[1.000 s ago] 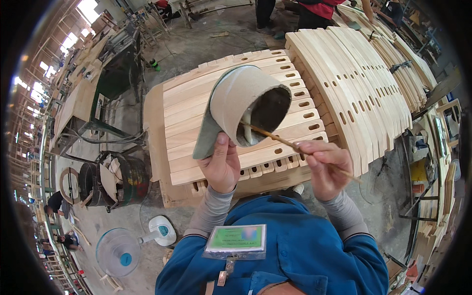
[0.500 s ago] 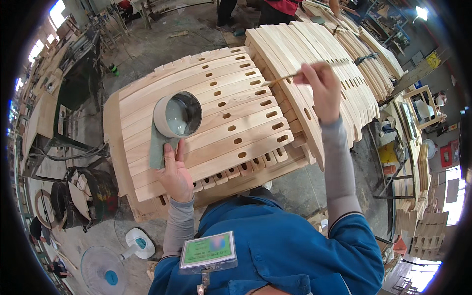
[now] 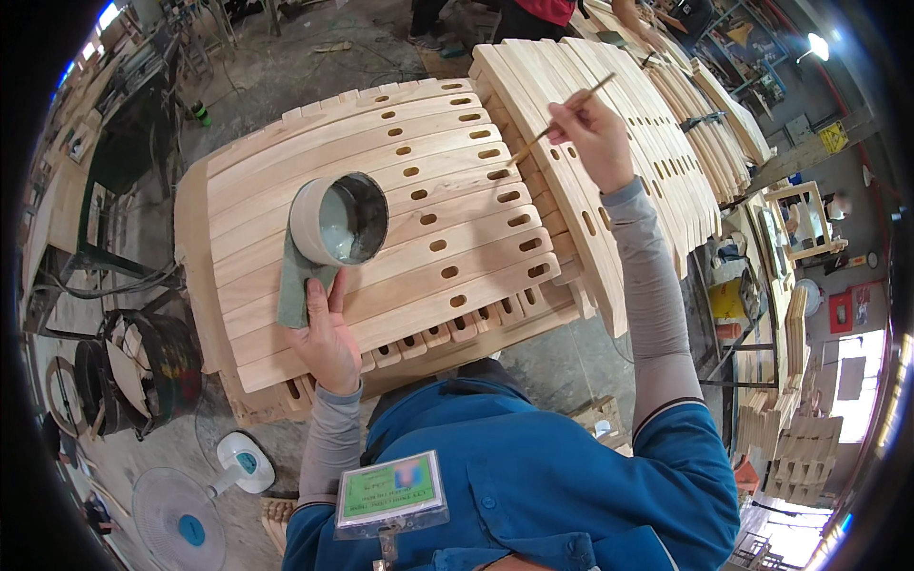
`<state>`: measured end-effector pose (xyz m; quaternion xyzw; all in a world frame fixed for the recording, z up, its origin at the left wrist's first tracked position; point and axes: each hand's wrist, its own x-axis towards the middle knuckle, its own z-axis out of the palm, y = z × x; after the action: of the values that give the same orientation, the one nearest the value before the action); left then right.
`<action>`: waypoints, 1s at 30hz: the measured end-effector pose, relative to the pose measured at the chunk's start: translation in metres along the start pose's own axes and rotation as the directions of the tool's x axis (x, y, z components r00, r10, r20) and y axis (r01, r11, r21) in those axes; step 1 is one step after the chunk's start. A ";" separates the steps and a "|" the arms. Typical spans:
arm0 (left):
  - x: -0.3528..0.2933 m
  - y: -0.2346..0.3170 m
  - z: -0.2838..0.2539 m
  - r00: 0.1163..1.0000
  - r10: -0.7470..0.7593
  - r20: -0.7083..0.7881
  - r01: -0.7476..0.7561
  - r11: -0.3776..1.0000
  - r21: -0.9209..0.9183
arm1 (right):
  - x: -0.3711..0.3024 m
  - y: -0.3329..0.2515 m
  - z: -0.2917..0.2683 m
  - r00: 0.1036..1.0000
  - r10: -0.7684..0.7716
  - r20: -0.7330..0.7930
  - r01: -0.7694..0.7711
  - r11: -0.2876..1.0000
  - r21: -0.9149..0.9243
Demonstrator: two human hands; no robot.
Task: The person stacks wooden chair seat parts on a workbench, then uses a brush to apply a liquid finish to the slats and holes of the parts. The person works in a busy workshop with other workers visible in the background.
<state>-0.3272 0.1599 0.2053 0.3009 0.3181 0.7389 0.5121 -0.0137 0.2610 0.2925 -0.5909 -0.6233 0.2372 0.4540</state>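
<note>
Reaching far forward, right hand (image 3: 592,133) pinching a thin brush (image 3: 560,120) over the slotted wooden slats (image 3: 419,238). Resting open, left hand (image 3: 328,338) touching the green cloth (image 3: 303,285) under the round glue pot (image 3: 340,219) on the nearer stack. Green-and-pink rectangular badge (image 3: 390,489) clipped on blue shirt; yellow diamond sign (image 3: 832,137) far right.

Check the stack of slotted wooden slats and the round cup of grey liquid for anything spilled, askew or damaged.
Nothing stands out. The round tan cup of grey liquid sits upright on the stack of slotted pale wooden slats, no spill visible. The left hand rests at the green cloth below it; the right hand holds a thin wooden stick.
</note>
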 end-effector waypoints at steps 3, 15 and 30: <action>0.000 0.001 0.002 1.000 0.015 -0.005 -0.015 1.000 0.019 | -0.001 -0.001 0.026 0.988 0.043 0.148 -0.038 0.999 -0.037; -0.001 0.001 0.002 0.999 0.044 -0.006 -0.044 0.999 -0.001 | 0.000 -0.001 0.022 0.994 -0.034 0.099 0.055 0.974 -0.222; 0.003 0.022 -0.005 0.964 -0.263 -0.030 0.250 0.942 -0.226 | -0.016 0.004 -0.026 0.996 -0.077 0.048 0.076 0.997 0.028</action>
<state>-0.3446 0.1563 0.2200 0.1762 0.2861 0.7051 0.6244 0.0088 0.2406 0.2971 -0.5546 -0.6533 0.2423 0.4550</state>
